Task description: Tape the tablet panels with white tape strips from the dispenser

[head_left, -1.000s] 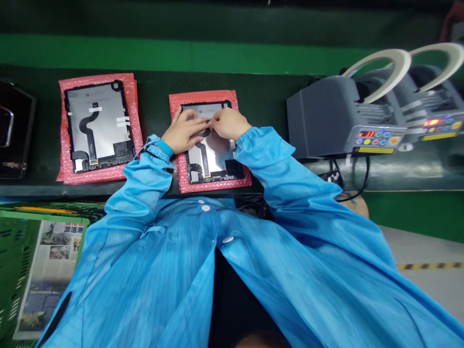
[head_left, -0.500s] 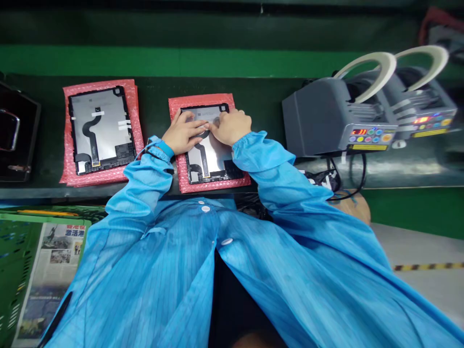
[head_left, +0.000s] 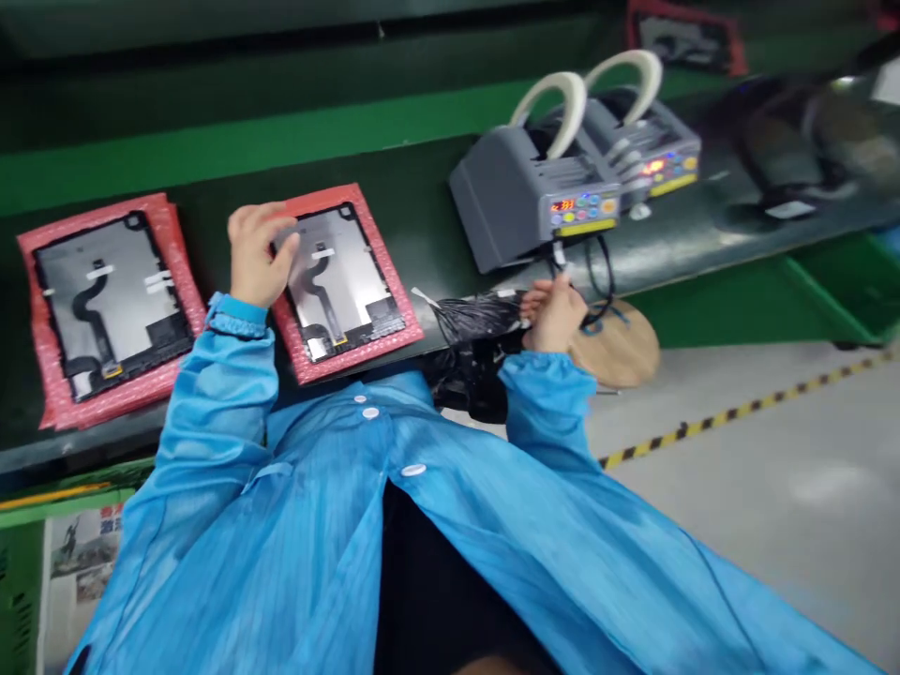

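Pinching hanging tape [head_left: 560, 253] below the machine [head_left: 496, 202]: right hand [head_left: 555, 314] nearer.
Left hand [head_left: 257, 255], loosely spread, at the screen's [head_left: 346, 267] edge.

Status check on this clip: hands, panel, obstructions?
Left hand at left edge of panel, contact unclear. Right hand at white strip, front of nearer grey dispenser, grip unclear. Panel lying on red bubble wrap. Black cables between panel and right hand.

Near left: green crate [head_left: 18, 600], printed newspaper [head_left: 77, 577] inside. Right: round brown object [head_left: 622, 349], identity unclear; yellow-and-black striped line [head_left: 738, 407] running diagonally across grey floor [head_left: 731, 525]. Far right: green bin [head_left: 822, 298], partly cut off by view edge.
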Action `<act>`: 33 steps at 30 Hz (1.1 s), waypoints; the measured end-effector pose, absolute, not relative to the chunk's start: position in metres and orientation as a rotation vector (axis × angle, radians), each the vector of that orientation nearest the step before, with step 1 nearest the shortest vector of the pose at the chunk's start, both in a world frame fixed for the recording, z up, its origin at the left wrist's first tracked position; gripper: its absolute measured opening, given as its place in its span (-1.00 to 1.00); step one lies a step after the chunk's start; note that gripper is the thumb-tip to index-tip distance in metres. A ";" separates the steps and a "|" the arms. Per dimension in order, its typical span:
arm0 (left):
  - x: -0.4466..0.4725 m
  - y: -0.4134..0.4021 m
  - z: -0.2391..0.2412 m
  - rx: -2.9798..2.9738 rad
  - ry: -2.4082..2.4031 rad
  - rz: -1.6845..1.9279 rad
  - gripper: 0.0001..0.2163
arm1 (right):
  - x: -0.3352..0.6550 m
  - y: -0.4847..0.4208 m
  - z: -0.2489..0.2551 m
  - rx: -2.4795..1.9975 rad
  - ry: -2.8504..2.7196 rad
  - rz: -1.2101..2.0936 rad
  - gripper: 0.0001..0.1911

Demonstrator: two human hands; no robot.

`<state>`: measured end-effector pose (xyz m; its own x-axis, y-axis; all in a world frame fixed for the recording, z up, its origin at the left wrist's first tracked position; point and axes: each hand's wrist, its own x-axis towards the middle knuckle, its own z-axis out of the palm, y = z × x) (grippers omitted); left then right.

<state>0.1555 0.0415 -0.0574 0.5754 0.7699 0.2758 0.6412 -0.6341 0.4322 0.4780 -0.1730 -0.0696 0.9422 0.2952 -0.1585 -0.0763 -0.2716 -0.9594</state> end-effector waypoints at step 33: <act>0.248 -0.007 -0.040 2.557 0.652 0.583 -0.70 | 0.498 -0.170 -0.073 -1.614 -0.689 0.010 -0.50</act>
<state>0.2482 -0.0073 -0.0399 0.8005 0.5267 0.2861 0.3432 -0.7941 0.5017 0.4978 -0.1702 -0.0727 0.8175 0.4331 0.3796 0.4216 -0.0010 -0.9068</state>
